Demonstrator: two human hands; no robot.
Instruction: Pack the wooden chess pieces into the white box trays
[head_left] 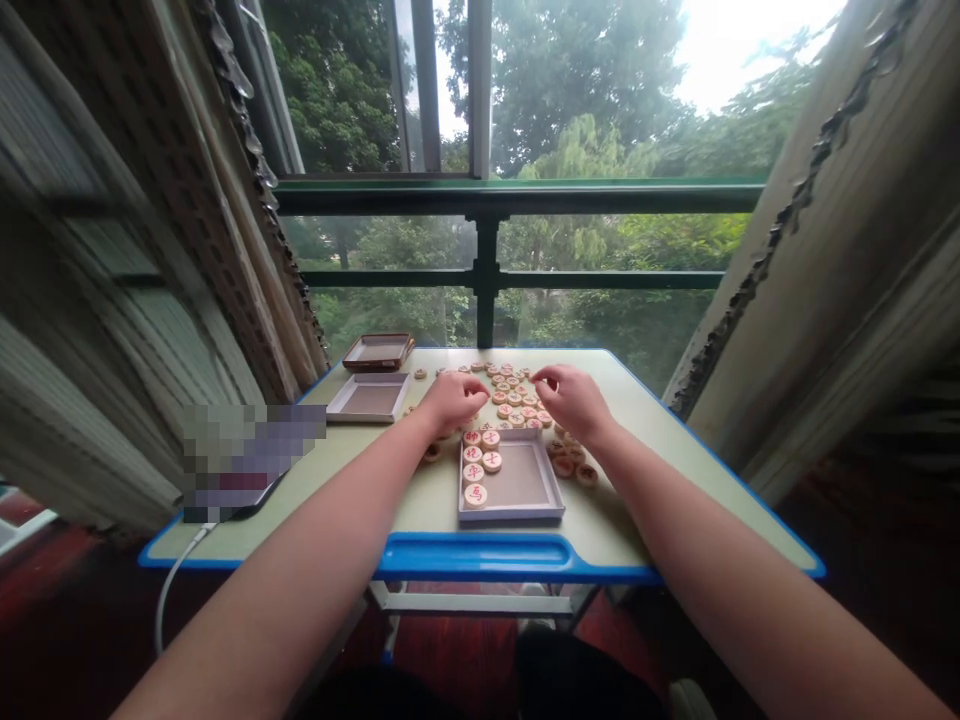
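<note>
Left hand (460,398) and right hand (571,396) curl beside round wooden discs (516,420) on a blue-edged, pale-topped bench (433,510).
Any pinch cannot be told; a red-marked column (472,473) runs near-to-far inside a shallow white cardboard tray (517,514).

Cream discs (491,462), red characters (474,495); lilac box (511,516); blue-edged greenish tabletop (429,508).

Around the near tray (532,482), bare tabletop (596,532) leaves a hand room at four and eight o'clock — though loose pieces (516,420) crowd twelve to three, and the left forearm (337,530) bars nine.
</note>
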